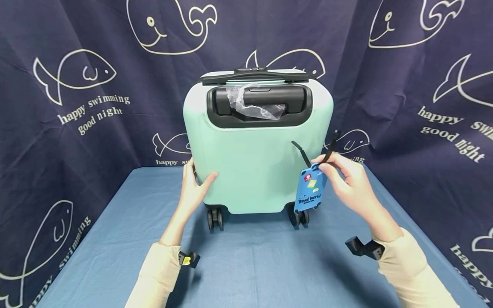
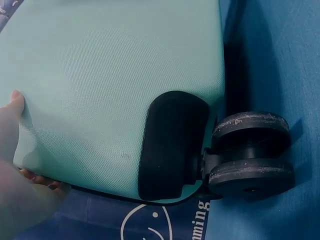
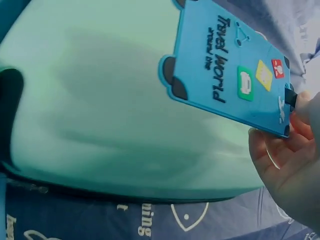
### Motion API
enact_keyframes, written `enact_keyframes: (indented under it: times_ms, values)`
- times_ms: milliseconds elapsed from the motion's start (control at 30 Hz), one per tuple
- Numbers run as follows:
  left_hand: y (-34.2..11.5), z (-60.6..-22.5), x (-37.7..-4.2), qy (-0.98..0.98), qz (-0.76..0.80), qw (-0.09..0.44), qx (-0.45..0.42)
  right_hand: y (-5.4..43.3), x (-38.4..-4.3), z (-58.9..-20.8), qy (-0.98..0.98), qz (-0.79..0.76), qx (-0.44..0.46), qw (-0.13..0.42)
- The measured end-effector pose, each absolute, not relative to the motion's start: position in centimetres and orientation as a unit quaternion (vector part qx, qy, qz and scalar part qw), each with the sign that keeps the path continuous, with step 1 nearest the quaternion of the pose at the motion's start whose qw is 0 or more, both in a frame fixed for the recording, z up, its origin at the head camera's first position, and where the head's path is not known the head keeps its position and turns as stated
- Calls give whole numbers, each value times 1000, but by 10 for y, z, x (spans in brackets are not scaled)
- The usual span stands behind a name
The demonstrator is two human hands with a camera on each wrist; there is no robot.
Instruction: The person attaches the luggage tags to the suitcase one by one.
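Note:
A mint-green suitcase (image 1: 254,171) stands upright on its wheels, its black pull handle (image 1: 265,96) partly wrapped in clear plastic. My left hand (image 1: 192,188) grips its left side, thumb on the front face and fingers around the side edge; in the left wrist view a black double wheel (image 2: 250,155) shows nearby. Between thumb and fingers of my right hand (image 1: 350,184) is the top of a blue luggage tag (image 1: 310,188), printed "Travel World" with small colored patches. Its black strap (image 1: 330,147) is unfastened, both ends sticking up. The tag hangs before the suitcase's lower right side.
The suitcase stands on a blue cloth-covered table (image 1: 254,265). Behind and beside it hangs a dark blue curtain (image 1: 96,141) with white fish drawings. A black carry handle (image 1: 254,77) crosses the suitcase's top edge.

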State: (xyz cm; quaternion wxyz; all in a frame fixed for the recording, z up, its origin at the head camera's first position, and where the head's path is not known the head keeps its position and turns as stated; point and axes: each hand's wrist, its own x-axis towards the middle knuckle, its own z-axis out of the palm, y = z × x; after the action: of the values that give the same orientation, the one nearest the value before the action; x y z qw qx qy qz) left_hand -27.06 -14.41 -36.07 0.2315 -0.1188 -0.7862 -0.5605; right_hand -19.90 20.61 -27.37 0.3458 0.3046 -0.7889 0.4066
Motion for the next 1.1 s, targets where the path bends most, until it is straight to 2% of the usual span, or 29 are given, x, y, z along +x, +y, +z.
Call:
enact_keyframes:
  times_ms: [200, 800, 1100]
  values:
    - [-143, -361, -268, -793, -555, 224, -113, 206, -200, -259, -783, 435, 310, 319]
    - [-142, -360, -266, -782, -569, 229, -112, 196, -213, -211, -761, 410, 330, 380]
    - [-140, -355, -261, -780, -575, 219, -114, 193, -220, -185, -774, 406, 306, 378]
